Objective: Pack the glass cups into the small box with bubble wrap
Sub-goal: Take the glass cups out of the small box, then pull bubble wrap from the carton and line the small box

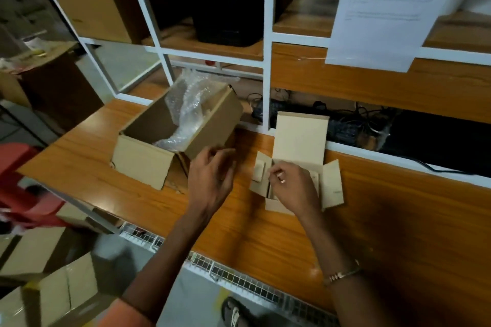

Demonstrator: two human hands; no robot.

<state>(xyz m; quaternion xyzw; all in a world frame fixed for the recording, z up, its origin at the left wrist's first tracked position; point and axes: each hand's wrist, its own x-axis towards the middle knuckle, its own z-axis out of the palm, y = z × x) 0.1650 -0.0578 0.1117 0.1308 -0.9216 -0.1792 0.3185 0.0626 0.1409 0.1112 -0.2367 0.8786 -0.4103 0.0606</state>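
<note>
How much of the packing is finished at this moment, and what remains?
Done: clear bubble wrap already sits in the open brown cardboard box. In hand: the right hand works inside the small pale carton with open flaps; the left hand hovers beside it, holding nothing. Left: no glass cup is visible yet, so wrapping, loading and closing remain.

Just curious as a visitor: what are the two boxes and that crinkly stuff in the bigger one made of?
Large box and small box: plain matte brown cardboard, judging by folded flaps and raw edges. Bubble wrap: clear, glossy plastic film, seemingly pocketed with air bubbles.
</note>
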